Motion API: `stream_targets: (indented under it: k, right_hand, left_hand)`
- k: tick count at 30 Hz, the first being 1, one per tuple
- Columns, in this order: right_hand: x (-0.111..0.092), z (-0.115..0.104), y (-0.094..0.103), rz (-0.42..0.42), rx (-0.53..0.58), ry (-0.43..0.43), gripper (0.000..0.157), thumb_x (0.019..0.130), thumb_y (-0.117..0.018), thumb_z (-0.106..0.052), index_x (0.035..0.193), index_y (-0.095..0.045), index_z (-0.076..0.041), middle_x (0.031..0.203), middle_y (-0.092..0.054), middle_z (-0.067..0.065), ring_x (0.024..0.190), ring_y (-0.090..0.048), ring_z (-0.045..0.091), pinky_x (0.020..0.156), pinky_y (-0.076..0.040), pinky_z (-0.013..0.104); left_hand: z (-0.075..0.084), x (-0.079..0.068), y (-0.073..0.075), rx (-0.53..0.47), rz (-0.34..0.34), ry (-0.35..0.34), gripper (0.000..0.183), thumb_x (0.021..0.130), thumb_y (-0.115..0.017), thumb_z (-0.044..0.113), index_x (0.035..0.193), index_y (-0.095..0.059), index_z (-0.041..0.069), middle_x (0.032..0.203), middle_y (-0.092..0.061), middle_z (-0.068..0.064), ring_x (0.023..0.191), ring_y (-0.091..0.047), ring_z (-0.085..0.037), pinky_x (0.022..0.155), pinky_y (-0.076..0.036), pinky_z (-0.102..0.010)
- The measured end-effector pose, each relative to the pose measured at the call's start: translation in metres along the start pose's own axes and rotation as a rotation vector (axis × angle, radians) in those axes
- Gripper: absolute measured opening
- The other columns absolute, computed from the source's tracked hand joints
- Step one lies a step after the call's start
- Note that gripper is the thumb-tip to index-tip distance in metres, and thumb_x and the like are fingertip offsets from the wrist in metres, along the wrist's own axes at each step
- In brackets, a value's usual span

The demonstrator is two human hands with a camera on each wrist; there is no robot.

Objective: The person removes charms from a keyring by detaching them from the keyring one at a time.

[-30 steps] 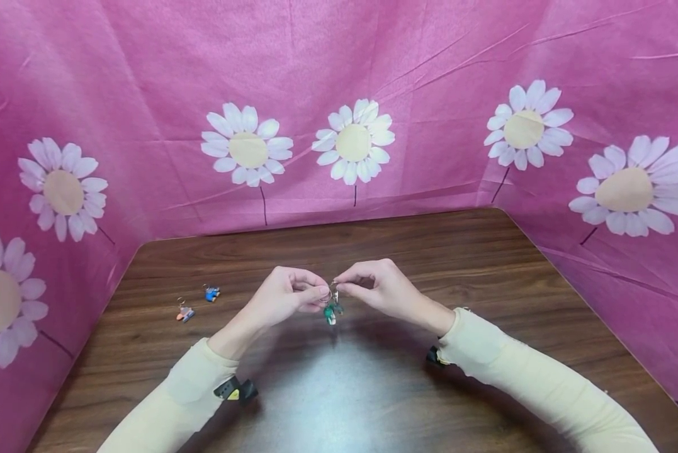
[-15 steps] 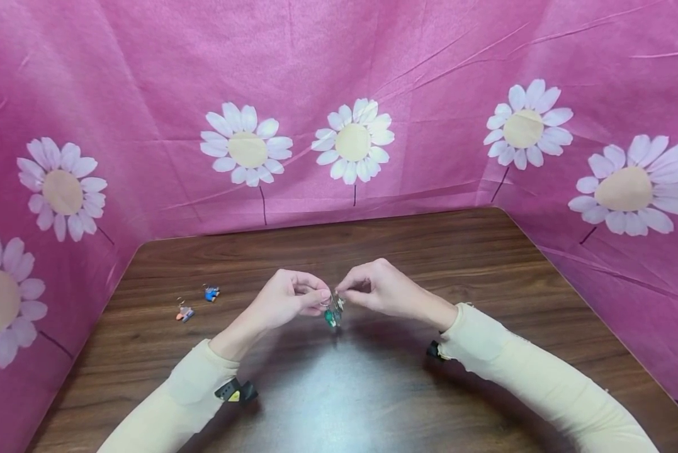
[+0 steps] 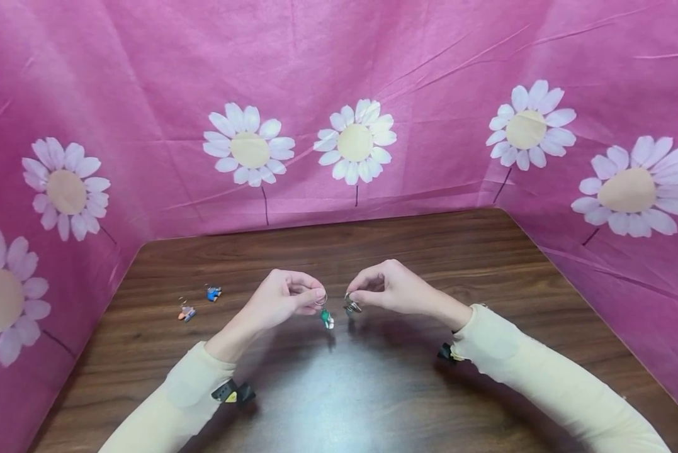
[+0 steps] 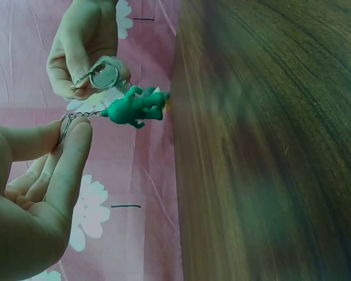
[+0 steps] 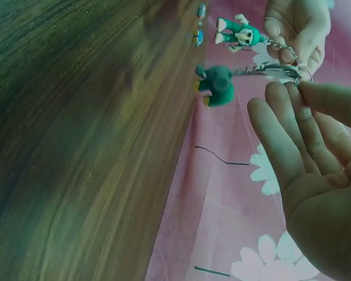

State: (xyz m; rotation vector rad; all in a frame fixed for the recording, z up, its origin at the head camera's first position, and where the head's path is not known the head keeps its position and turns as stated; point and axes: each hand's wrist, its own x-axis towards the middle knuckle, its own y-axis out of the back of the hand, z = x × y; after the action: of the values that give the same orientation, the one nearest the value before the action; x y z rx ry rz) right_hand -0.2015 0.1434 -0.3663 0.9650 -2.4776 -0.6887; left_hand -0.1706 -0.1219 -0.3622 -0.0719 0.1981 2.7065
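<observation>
My left hand [image 3: 282, 297] pinches the split ring of a keychain between thumb and forefinger. From its short chain hangs a green figure [image 4: 131, 109] with a white front, held just above the table. Close by on the right, my right hand [image 3: 395, 289] pinches another metal ring. On that ring hang a dark green, elephant-like charm [image 5: 216, 85] with yellow feet and a flat silver piece [image 5: 275, 71] that looks like a key. A small gap separates the two keychains in the head view. How the rings sit under the fingertips is partly hidden.
Two small keychain figures lie at the left of the brown wooden table [image 3: 429, 377]: one orange and grey [image 3: 187, 313], one blue [image 3: 213, 294]. A pink cloth [image 3: 418, 63] printed with white daisies walls the table's back and sides.
The hands have drawn apart, the right one moving to the right with its ring. The two keychains, close together and overlapping before, now hang separately.
</observation>
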Motion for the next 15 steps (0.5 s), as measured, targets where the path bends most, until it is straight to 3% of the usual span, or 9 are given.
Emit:
stream_targets:
  k: [3, 8, 15]
  right_hand:
    - [-0.001, 0.0, 0.001, -0.006, 0.07, -0.048, 0.009, 0.094, -0.075, -0.016, 0.102, -0.078, -0.013, 0.089, -0.076, -0.004, 0.078, -0.072, 0.016, 0.071, -0.06, 0.03]
    - [-0.002, -0.002, 0.002, -0.011, 0.304, -0.156, 0.016, 0.094, -0.075, -0.012, 0.106, -0.075, -0.002, 0.093, -0.076, 0.009, 0.085, -0.075, 0.027, 0.079, -0.061, 0.041]
    - [-0.003, -0.002, 0.005, 0.01, 0.444, -0.242, 0.021, 0.093, -0.074, -0.006, 0.109, -0.071, 0.008, 0.096, -0.075, 0.016, 0.086, -0.074, 0.026, 0.084, -0.058, 0.049]
  left_hand:
    - [0.001, -0.001, 0.0, -0.004, -0.007, 0.007, 0.018, 0.095, -0.07, 0.004, 0.103, -0.069, -0.012, 0.094, -0.072, -0.027, 0.082, -0.073, -0.022, 0.084, -0.058, -0.05]
    - [0.002, -0.002, 0.006, -0.004, -0.028, 0.023, 0.023, 0.094, -0.072, 0.006, 0.106, -0.069, -0.013, 0.094, -0.073, -0.024, 0.085, -0.073, -0.024, 0.084, -0.058, -0.05]
    - [0.008, 0.0, 0.038, 0.04, -0.084, 0.066, 0.022, 0.094, -0.072, 0.007, 0.107, -0.068, -0.01, 0.094, -0.074, -0.018, 0.091, -0.073, -0.034, 0.084, -0.059, -0.049]
